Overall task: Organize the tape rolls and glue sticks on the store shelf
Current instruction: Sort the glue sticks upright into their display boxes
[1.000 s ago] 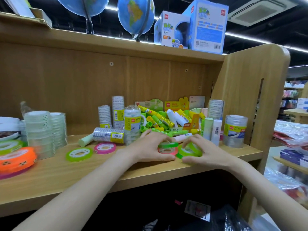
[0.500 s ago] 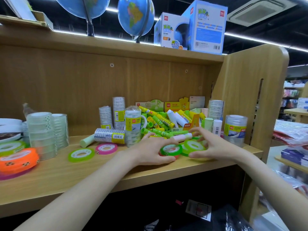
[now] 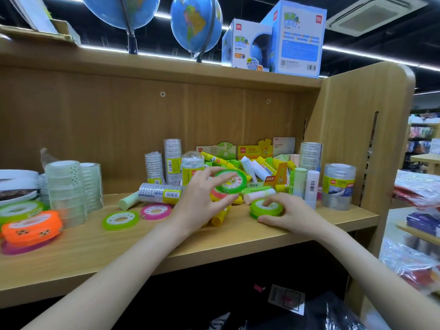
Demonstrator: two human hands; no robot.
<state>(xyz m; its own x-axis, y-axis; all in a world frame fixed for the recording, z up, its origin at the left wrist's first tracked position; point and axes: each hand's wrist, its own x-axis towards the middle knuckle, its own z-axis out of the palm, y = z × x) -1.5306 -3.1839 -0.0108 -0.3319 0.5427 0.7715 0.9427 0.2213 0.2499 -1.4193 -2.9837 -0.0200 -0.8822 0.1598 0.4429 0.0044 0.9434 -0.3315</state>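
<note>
globes [image 3: 195,27], globe boxes [image 3: 297,39] (upper shelf)

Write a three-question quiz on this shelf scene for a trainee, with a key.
1. True or false: the left hand holds a green tape roll lifted off the shelf.
2. The right hand grips: A) a glue stick B) a green tape on the shelf C) a globe box.
3. Fill in: left of the flat pink tape lies a flat ____ tape.

Key: 1 true; 2 B, the green tape; 3 green.
</note>
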